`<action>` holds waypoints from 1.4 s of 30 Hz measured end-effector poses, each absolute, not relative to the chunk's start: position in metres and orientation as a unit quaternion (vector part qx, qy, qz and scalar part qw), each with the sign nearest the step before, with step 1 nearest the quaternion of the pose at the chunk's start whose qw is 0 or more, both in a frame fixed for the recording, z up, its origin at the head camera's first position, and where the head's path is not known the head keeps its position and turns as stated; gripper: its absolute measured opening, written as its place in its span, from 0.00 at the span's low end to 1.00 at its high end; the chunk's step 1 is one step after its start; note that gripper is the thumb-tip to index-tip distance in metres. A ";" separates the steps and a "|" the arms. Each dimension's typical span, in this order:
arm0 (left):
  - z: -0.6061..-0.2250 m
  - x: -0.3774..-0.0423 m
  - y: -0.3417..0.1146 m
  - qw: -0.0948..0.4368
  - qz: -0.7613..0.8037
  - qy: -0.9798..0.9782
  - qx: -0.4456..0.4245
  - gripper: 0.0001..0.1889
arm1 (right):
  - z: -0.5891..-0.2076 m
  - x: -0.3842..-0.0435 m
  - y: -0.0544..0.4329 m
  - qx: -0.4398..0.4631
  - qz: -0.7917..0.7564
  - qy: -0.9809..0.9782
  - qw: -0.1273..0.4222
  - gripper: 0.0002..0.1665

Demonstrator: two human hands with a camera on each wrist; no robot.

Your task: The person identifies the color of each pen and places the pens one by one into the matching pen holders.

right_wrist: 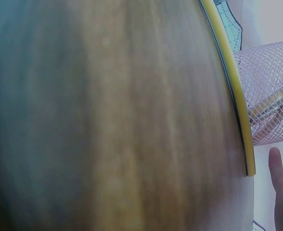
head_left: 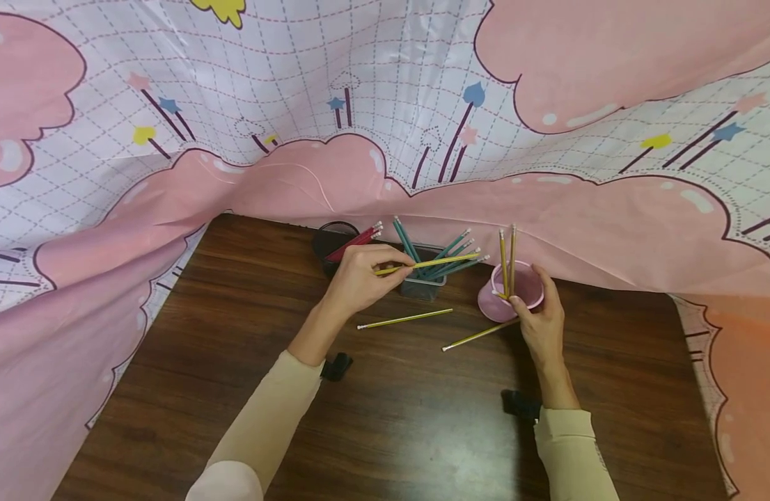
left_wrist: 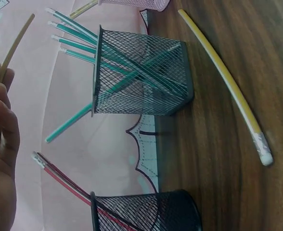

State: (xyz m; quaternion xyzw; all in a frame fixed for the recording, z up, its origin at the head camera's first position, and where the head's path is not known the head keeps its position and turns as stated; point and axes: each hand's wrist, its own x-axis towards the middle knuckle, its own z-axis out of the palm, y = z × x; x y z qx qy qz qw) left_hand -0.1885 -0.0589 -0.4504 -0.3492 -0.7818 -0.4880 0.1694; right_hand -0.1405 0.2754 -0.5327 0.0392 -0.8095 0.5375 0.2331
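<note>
My left hand (head_left: 362,280) pinches a yellow pencil (head_left: 448,261) between thumb and fingertips, overlapping the teal pencils in the head view. My right hand (head_left: 543,325) grips the pink mesh pencil cup (head_left: 490,303) at its right side, thumb at the rim. Several yellow pencils (head_left: 503,254) stand in that cup, erasers up. Two more yellow pencils lie on the table: one (head_left: 405,319) in front of the square black mesh holder (left_wrist: 141,72), another (head_left: 479,335) with its far end by the pink cup's base.
The square holder, in the middle, contains several teal pencils (head_left: 405,238). To its left, a round black mesh cup (left_wrist: 146,211) holds red pencils (head_left: 360,240). Behind them a patterned pink and white cloth (head_left: 435,202) hangs along the back of the brown wooden table (head_left: 385,417).
</note>
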 end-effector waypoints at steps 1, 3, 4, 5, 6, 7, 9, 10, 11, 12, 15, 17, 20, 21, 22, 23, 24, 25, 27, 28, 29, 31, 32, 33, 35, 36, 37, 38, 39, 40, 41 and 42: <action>-0.449 -0.190 -0.057 0.168 -0.486 -0.783 -0.351 0.05 | -0.533 -0.141 0.275 0.039 0.537 -0.809 0.234 0.41; -0.445 -0.193 -0.053 0.164 -0.478 -0.788 -0.352 0.05 | -0.533 -0.141 0.275 0.041 0.539 -0.808 0.236 0.41; -0.443 -0.194 -0.051 0.163 -0.474 -0.790 -0.352 0.05 | -0.534 -0.141 0.275 0.041 0.539 -0.807 0.237 0.41; -0.441 -0.196 -0.049 0.160 -0.472 -0.793 -0.352 0.04 | -0.534 -0.142 0.275 0.042 0.539 -0.807 0.237 0.41; -0.439 -0.198 -0.046 0.158 -0.469 -0.795 -0.351 0.04 | -0.534 -0.142 0.275 0.043 0.540 -0.806 0.238 0.41; -0.437 -0.200 -0.043 0.156 -0.468 -0.796 -0.352 0.05 | -0.534 -0.142 0.275 0.044 0.542 -0.805 0.238 0.41; -0.434 -0.204 -0.038 0.150 -0.468 -0.795 -0.355 0.05 | -0.535 -0.142 0.275 0.046 0.549 -0.801 0.236 0.41; -0.433 -0.205 -0.035 0.145 -0.473 -0.793 -0.356 0.06 | -0.535 -0.143 0.275 0.047 0.551 -0.799 0.236 0.40; -0.432 -0.207 -0.033 0.139 -0.477 -0.791 -0.357 0.07 | -0.535 -0.143 0.275 0.047 0.553 -0.798 0.236 0.40; -0.432 -0.208 -0.031 0.134 -0.481 -0.789 -0.359 0.08 | -0.535 -0.142 0.275 0.046 0.555 -0.796 0.236 0.40; -0.431 -0.210 -0.027 0.130 -0.487 -0.786 -0.359 0.10 | -0.534 -0.143 0.275 0.047 0.554 -0.796 0.239 0.40; -0.431 -0.210 -0.025 0.132 -0.487 -0.786 -0.357 0.11 | -0.533 -0.143 0.275 0.047 0.550 -0.798 0.240 0.40; -0.430 -0.211 -0.022 0.135 -0.485 -0.787 -0.358 0.11 | -0.533 -0.143 0.276 0.047 0.551 -0.799 0.237 0.40; -0.430 -0.211 -0.020 0.134 -0.485 -0.786 -0.359 0.11 | -0.533 -0.143 0.276 0.046 0.551 -0.799 0.236 0.40; -0.430 -0.211 -0.019 0.131 -0.487 -0.783 -0.363 0.11 | -0.534 -0.142 0.276 0.044 0.551 -0.799 0.235 0.40; -0.430 -0.211 -0.017 0.129 -0.488 -0.782 -0.366 0.10 | -0.534 -0.142 0.276 0.043 0.551 -0.799 0.235 0.40; -0.430 -0.212 -0.016 0.128 -0.487 -0.781 -0.369 0.10 | -0.534 -0.142 0.276 0.043 0.550 -0.800 0.235 0.40; -0.431 -0.212 -0.014 0.127 -0.487 -0.779 -0.373 0.10 | -0.534 -0.142 0.276 0.043 0.550 -0.800 0.235 0.40; -0.430 -0.213 -0.011 0.121 -0.488 -0.777 -0.378 0.10 | -0.534 -0.142 0.276 0.043 0.548 -0.802 0.236 0.40; -0.430 -0.213 -0.010 0.116 -0.489 -0.777 -0.379 0.10 | -0.534 -0.142 0.276 0.044 0.547 -0.802 0.236 0.40; -0.430 -0.213 -0.008 0.112 -0.489 -0.778 -0.378 0.11 | -0.534 -0.142 0.276 0.044 0.545 -0.803 0.235 0.40; -0.429 -0.214 -0.005 0.101 -0.488 -0.782 -0.374 0.11 | -0.534 -0.142 0.276 0.044 0.543 -0.805 0.235 0.40; -0.427 -0.214 -0.003 0.095 -0.485 -0.787 -0.371 0.12 | -0.533 -0.143 0.276 0.044 0.543 -0.805 0.235 0.40; -0.426 -0.214 -0.001 0.090 -0.481 -0.790 -0.369 0.12 | -0.533 -0.142 0.276 0.043 0.541 -0.807 0.234 0.40; -0.423 -0.216 0.004 0.081 -0.472 -0.798 -0.367 0.13 | -0.533 -0.142 0.275 0.041 0.540 -0.807 0.235 0.40; -0.422 -0.216 0.007 0.080 -0.466 -0.799 -0.371 0.14 | -0.533 -0.142 0.275 0.041 0.542 -0.806 0.234 0.40; -0.420 -0.217 0.010 0.079 -0.461 -0.801 -0.373 0.14 | -0.533 -0.141 0.275 0.040 0.543 -0.805 0.233 0.40; -0.419 -0.218 0.013 0.078 -0.459 -0.801 -0.377 0.15 | -0.533 -0.141 0.275 0.040 0.545 -0.805 0.232 0.40; -0.419 -0.218 0.016 0.078 -0.456 -0.800 -0.381 0.16 | -0.533 -0.141 0.275 0.040 0.546 -0.804 0.231 0.40; -0.419 -0.218 0.019 0.078 -0.454 -0.800 -0.384 0.16 | -0.534 -0.140 0.275 0.040 0.549 -0.803 0.230 0.40; -0.419 -0.218 0.022 0.080 -0.452 -0.799 -0.389 0.17 | -0.534 -0.140 0.276 0.041 0.552 -0.801 0.229 0.40; -0.419 -0.218 0.024 0.079 -0.451 -0.798 -0.391 0.17 | -0.534 -0.140 0.276 0.040 0.553 -0.800 0.229 0.40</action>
